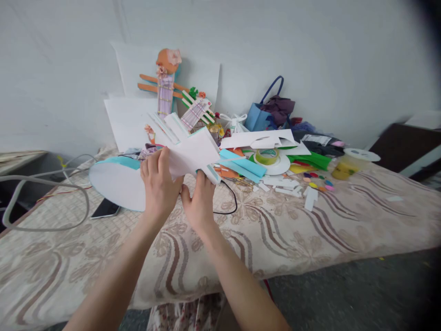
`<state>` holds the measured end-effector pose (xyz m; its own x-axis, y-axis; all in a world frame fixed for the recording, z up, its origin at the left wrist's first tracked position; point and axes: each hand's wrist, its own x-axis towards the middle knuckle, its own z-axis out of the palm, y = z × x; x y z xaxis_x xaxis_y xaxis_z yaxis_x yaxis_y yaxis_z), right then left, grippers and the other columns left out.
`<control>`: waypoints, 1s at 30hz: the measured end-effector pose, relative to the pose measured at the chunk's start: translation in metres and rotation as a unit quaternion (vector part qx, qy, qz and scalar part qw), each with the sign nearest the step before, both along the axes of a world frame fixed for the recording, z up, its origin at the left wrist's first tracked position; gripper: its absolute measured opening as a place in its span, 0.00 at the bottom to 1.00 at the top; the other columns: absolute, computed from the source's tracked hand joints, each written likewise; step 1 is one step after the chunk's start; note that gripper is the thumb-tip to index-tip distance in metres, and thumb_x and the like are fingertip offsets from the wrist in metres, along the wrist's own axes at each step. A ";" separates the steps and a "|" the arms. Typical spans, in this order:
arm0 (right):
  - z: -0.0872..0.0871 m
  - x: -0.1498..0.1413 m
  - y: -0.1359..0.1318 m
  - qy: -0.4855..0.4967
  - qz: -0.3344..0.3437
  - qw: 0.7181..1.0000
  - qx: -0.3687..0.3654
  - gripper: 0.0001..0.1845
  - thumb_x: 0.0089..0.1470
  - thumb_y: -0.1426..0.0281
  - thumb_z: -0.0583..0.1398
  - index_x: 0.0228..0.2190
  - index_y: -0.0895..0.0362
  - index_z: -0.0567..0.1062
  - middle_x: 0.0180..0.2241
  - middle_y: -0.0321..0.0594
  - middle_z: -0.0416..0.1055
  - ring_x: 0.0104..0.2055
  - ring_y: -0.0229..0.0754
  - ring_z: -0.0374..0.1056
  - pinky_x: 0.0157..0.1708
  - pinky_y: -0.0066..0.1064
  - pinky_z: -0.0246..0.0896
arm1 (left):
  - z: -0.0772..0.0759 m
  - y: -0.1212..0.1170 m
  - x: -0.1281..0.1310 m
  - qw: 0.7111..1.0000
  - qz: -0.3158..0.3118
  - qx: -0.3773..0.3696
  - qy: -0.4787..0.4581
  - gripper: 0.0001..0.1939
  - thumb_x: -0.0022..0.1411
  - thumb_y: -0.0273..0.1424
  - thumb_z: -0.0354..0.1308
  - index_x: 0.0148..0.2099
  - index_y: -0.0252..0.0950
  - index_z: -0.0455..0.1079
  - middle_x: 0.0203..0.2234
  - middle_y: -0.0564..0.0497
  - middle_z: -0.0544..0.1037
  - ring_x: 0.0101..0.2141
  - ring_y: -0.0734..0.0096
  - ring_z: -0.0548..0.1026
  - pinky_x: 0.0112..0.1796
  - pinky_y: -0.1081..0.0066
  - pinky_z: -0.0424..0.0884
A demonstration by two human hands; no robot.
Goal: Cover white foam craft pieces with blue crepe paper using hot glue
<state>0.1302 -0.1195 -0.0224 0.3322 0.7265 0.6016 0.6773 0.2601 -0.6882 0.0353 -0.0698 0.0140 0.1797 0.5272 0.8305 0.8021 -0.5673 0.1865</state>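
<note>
Between my two hands is a white cardboard piece [195,149] with strips sticking out at its upper left and lower right, held up above the table. My left hand [159,184] grips its left lower edge, fingers on the face. At the bottom edge my right hand [200,197] pinches the piece near a protruding strip. To the left of my left hand lies a large white oval board [119,184] with a light blue edge. A dark phone [105,208] rests partly against that board's lower edge.
Paper dolls with strip arms [166,87] lean against white boards [126,122] at the back. Light blue paper [243,165], a tape roll [267,156], white scraps [284,186] and colored dots [319,181] lie to the right. A blue bag [257,117] stands behind. A grey cable [44,179] loops at left.
</note>
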 end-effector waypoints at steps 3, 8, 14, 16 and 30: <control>0.005 0.001 0.001 0.017 0.005 0.999 -0.028 0.18 0.57 0.72 0.55 0.49 0.61 0.66 0.50 0.58 0.67 0.58 0.62 0.59 0.55 0.60 0.55 | -0.001 0.000 0.000 1.000 -0.008 -0.003 -0.005 0.36 0.53 0.24 0.60 0.64 0.32 0.56 0.55 0.34 0.68 0.57 0.42 0.65 0.56 0.49 0.60; 0.008 0.004 0.003 0.036 0.026 0.999 -0.030 0.17 0.56 0.73 0.55 0.48 0.58 0.66 0.50 0.56 0.67 0.58 0.60 0.60 0.55 0.58 0.56 | -0.002 0.000 0.001 1.000 -0.012 0.009 -0.012 0.36 0.52 0.23 0.60 0.64 0.31 0.56 0.55 0.34 0.67 0.57 0.43 0.65 0.57 0.49 0.59; 0.005 0.004 0.006 0.045 0.026 0.999 -0.012 0.15 0.57 0.73 0.54 0.47 0.60 0.66 0.50 0.57 0.67 0.58 0.60 0.60 0.55 0.57 0.56 | -0.002 -0.001 0.003 1.000 -0.009 0.000 -0.014 0.35 0.53 0.23 0.59 0.63 0.33 0.57 0.55 0.35 0.68 0.56 0.43 0.65 0.56 0.49 0.60; 0.004 0.004 0.006 0.054 0.027 0.998 -0.009 0.15 0.56 0.73 0.54 0.47 0.59 0.66 0.50 0.57 0.67 0.58 0.59 0.59 0.56 0.56 0.56 | -0.002 -0.001 0.003 1.000 -0.010 -0.002 -0.014 0.35 0.53 0.23 0.60 0.63 0.33 0.58 0.55 0.34 0.68 0.56 0.43 0.65 0.56 0.49 0.60; 0.005 0.004 0.008 0.062 0.012 0.997 -0.051 0.11 0.56 0.75 0.53 0.42 0.57 0.66 0.47 0.53 0.68 0.56 0.58 0.61 0.53 0.54 0.58 | -0.005 -0.002 0.009 1.000 0.002 0.008 0.011 0.36 0.51 0.22 0.58 0.64 0.28 0.57 0.55 0.30 0.67 0.55 0.39 0.64 0.56 0.46 0.59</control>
<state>0.1344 -0.1111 -0.0171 0.3819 0.7899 0.4797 0.5801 0.1992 -0.7898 0.0438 -0.0720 0.0087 0.1964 0.5144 0.8348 0.8078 -0.5674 0.1596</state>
